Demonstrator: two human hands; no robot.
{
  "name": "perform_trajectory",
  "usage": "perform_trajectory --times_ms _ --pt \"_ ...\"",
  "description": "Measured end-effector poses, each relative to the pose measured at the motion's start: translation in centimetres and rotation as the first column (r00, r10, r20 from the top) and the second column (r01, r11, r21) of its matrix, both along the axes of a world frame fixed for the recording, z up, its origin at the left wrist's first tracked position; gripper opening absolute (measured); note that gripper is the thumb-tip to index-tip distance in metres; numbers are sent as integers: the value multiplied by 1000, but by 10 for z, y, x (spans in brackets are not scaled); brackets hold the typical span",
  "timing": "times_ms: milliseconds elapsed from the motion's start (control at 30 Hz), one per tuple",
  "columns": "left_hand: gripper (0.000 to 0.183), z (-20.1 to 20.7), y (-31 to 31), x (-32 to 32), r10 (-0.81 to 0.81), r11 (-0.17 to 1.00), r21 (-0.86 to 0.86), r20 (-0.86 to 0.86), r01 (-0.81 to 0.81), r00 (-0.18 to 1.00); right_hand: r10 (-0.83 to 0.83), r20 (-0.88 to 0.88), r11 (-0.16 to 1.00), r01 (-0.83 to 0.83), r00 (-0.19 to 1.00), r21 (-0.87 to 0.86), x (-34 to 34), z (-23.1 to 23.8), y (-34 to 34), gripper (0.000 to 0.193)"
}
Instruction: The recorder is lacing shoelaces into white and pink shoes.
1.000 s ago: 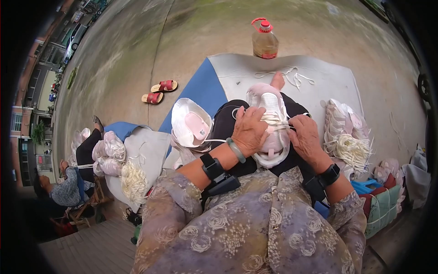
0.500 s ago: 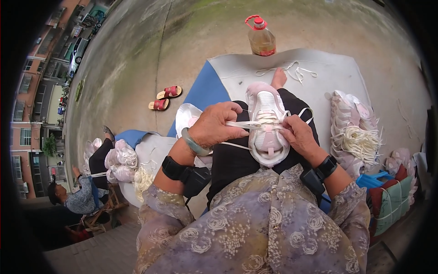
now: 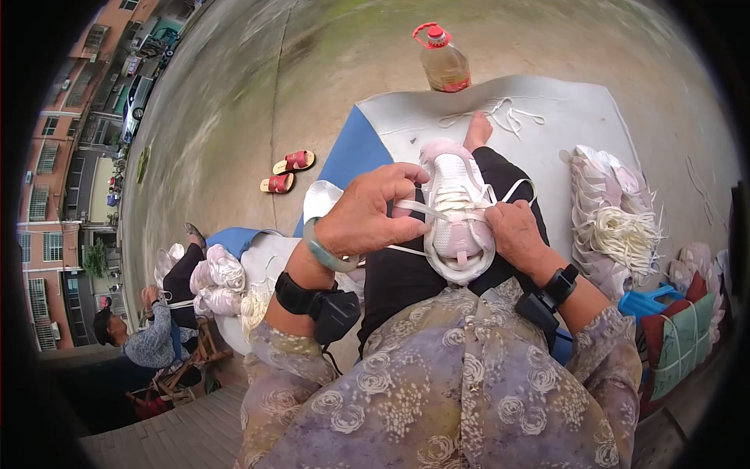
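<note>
1. One broad stretch of concrete ground [image 3: 219,156], greenish in patches, reaching up to the curved rim.
2. On that ground, a white mat [image 3: 578,98], blue at its left corner, with a bare foot [image 3: 477,131] resting on it.
3. At far left, a seated co-worker [image 3: 156,341] in a patterned top, with bundled pink-and-white sneakers [image 3: 224,272] close by.
4. Across the lower middle, a floral shirt [image 3: 437,391]; just above, black trousers [image 3: 391,289] over bent legs.
5. To the right, a stack of pale pink-and-white sneakers [image 3: 609,176], with a hank of cream laces [image 3: 621,234] lying against it.
6. Lower right, a green-and-red bundle [image 3: 683,340] bound with cord, beside a blue plastic item [image 3: 648,301].
7. On the lap, between both hands, a pink-and-white lace-up sneaker [image 3: 457,244], lengthwise away from the torso.
8. Left of the sneaker, the left hand [image 3: 363,211], fingers curled around a white shoelace [image 3: 431,211] drawn across toward the lacing, thumb and forefinger tips apart.
9. At the sneaker's right edge, the right hand [image 3: 522,234], thumb and forefinger pinched on the same lacing, exact strand hidden.
10. Beyond the mat, an oil bottle [image 3: 445,66] with red cap and handle.
11. Farther left, two red slippers [image 3: 295,162], side by side.
12. Around the left wrist, a pale green bangle [image 3: 326,250].
13. Near the foot, a loose white lace [image 3: 512,117] in loops on the mat.
</note>
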State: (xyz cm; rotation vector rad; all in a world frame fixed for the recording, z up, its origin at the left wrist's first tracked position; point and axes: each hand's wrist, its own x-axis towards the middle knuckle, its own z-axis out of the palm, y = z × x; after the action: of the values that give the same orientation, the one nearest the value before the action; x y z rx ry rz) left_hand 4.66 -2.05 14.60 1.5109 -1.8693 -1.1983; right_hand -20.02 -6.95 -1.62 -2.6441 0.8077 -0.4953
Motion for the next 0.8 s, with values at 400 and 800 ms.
perform_trajectory --times_ms 400,800 --pt "29 1 -1 1 100 995 8 15 -100 995 129 -58 954 -140 990 -264 1 7 -4 3" --pt "25 -55 2 -13 96 995 -35 174 -91 980 -175 -210 958 117 962 -262 -107 -4 -26 10"
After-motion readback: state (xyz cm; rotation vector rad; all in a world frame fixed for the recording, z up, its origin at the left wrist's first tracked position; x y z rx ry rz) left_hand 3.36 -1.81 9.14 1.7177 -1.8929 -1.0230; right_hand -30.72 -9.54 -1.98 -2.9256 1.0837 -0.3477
